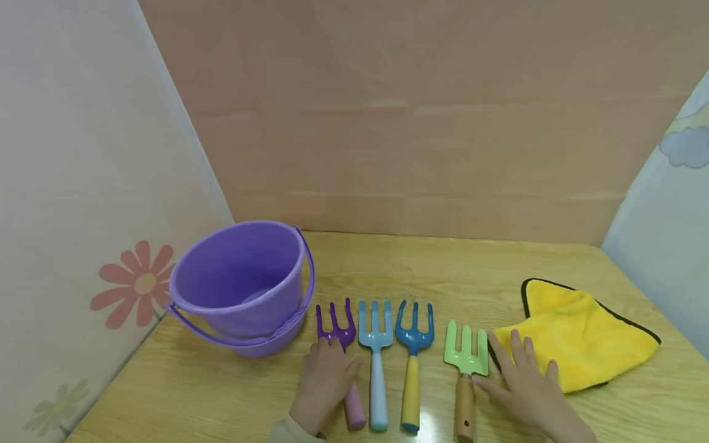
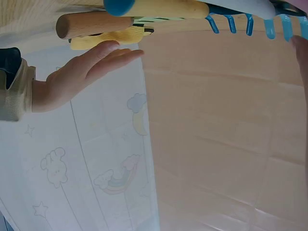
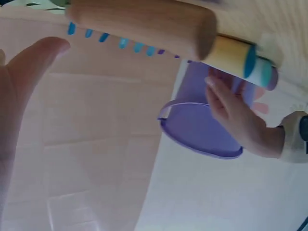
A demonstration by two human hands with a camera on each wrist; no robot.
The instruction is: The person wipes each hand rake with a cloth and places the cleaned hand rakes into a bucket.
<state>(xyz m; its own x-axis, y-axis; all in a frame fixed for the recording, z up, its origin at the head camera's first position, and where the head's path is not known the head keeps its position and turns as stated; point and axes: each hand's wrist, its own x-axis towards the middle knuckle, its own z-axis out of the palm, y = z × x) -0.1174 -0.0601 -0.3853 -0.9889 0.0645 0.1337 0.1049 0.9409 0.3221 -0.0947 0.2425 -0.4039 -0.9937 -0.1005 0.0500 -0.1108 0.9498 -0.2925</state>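
My left hand [image 1: 324, 378] lies over the neck of a small garden fork [image 1: 354, 406] with purple tines and a pink handle, thumb spread to its right. My right hand [image 1: 526, 387] is spread flat, fingers on the edge of a yellow cloth [image 1: 587, 338] with dark trim. Its thumb points at the neck of a green fork [image 1: 465, 357] with a wooden handle. Between the hands lie a light blue fork [image 1: 377, 375] and a blue fork [image 1: 412, 375] with a yellow handle. All tines point away from me. The left fingertips are partly hidden.
A purple bucket [image 1: 266, 323] stands tilted back-left, its handle hanging down in front. The wooden table [image 1: 454, 264] meets a tan back wall [image 1: 415, 123]. A white panel with flowers [image 1: 133, 286] rises on the left, and a pale panel [image 1: 681, 246] on the right.
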